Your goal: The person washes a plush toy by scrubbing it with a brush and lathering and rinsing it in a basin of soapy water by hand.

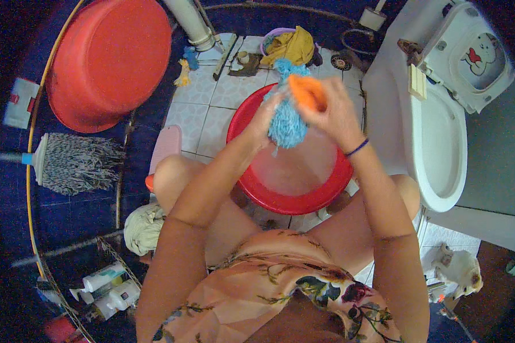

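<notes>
My left hand [271, 115] is shut on a wet blue yarn mop head [288, 126], raised above a red plastic basin [294, 202]. Against the mop head's upper right side is an orange cloth or sponge-like thing [307, 93], gripped in my right hand [335, 109]; motion blur hides its exact kind. Cloudy water [298, 167] lies in the basin between my knees.
A white toilet [461, 180] with raised lid stands right. Behind the basin, a purple basin [277, 31] holds a mustard cloth [295, 47]. A large red tub [111, 60] and a grey string mop [79, 163] are left. A small white dog [459, 270] is lower right.
</notes>
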A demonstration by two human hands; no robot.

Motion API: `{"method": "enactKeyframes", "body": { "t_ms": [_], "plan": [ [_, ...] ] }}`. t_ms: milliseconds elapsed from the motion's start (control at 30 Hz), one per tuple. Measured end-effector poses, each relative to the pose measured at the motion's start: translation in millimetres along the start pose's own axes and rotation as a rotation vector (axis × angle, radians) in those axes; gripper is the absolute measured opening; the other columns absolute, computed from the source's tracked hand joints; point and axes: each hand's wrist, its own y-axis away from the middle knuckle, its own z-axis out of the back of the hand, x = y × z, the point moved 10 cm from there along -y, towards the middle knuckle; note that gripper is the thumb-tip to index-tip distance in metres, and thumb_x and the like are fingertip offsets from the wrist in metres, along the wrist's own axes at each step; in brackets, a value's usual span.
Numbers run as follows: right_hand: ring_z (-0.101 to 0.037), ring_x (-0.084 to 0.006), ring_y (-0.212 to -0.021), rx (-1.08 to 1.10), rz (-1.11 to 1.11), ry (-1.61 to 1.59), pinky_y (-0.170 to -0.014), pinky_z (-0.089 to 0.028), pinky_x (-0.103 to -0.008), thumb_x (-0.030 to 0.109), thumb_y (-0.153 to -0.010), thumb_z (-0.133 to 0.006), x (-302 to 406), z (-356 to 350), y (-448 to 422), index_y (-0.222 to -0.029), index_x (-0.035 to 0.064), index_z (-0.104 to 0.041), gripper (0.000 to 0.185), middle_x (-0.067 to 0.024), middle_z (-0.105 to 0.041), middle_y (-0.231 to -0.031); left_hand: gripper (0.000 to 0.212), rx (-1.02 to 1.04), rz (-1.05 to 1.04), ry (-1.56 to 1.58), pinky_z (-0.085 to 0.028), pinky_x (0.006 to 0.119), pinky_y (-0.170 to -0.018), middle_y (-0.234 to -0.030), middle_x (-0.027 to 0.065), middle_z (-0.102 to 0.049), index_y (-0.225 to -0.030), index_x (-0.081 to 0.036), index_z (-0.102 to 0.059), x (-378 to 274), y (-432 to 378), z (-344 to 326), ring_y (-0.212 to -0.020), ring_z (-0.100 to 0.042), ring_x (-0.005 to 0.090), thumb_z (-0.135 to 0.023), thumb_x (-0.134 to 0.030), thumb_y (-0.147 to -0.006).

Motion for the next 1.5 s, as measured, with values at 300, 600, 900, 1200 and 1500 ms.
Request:
{"method": "enactKeyframes", "body": {
  "t_ms": [300, 600, 900, 1200, 1500],
  "plan": [
    [-0.05, -0.0304, -0.086, 0.009, 0.045, -0.028, -0.077, -0.042, -0.0375, 0.025, -0.065, -0.067, 20.2, -9.5, 5.0, -0.1, 0.0072, -0.056, 0.04, -0.0138, -0.053, -0.089, 0.036, 0.16, 0.182, 0.167, -0.05, 0.031, -0.065, -0.08, 0.0072, -0.057, -0.1, -0.007, -0.051, 8.2, 0.0, 6.0, -0.072, -0.059, 0.0163, -0.047, -0.039, -0.083],
    [-0.05, -0.028, -0.082, -0.056, 0.094, 0.075, -0.075, -0.042, -0.0361, 0.018, -0.063, -0.069, 35.1, 0.5, 4.5, -0.102, 0.008, -0.057, 0.042, -0.0115, -0.056, -0.089, 0.034, 0.047, 0.062, 0.18, -0.05, 0.03, -0.066, -0.087, 0.0083, -0.057, -0.106, -0.009, -0.045, -5.3, -3.7, -0.2, -0.076, -0.059, 0.0176, -0.047, -0.034, -0.084],
    [-0.051, -0.0294, -0.083, -0.042, 0.056, 0.071, -0.074, -0.043, -0.0363, 0.02, -0.064, -0.068, 24.8, 10.5, -4.5, -0.099, 0.0067, -0.057, 0.039, -0.0136, -0.055, -0.09, 0.039, 0.009, -0.058, 0.07, -0.051, 0.032, -0.063, -0.088, 0.0096, -0.058, -0.107, -0.008, -0.045, -12.3, -5.0, 4.4, -0.073, -0.06, 0.0188, -0.046, -0.039, -0.084],
    [-0.05, -0.031, -0.08, -0.151, -0.05, 0.165, -0.071, -0.042, -0.0391, 0.024, -0.066, -0.066, -10.3, 26.3, -11.3, -0.094, 0.0045, -0.056, 0.036, -0.0155, -0.053, -0.086, 0.042, 0.065, 0.0, 0.091, -0.05, 0.031, -0.068, -0.09, 0.0091, -0.058, -0.111, -0.007, -0.047, -6.9, -1.6, -8.0, -0.076, -0.06, 0.0181, -0.045, -0.039, -0.084],
    [-0.05, -0.0288, -0.082, -0.191, -0.223, 0.131, -0.071, -0.042, -0.0359, 0.025, -0.067, -0.066, -45.6, 31.2, -5.7, -0.099, 0.0075, -0.057, 0.037, -0.0148, -0.053, -0.087, 0.043, 0.134, 0.044, 0.093, -0.051, 0.033, -0.063, -0.083, 0.0085, -0.059, -0.102, -0.006, -0.051, -1.8, 3.3, -20.1, -0.07, -0.059, 0.0196, -0.043, -0.043, -0.084]
  ]
}}
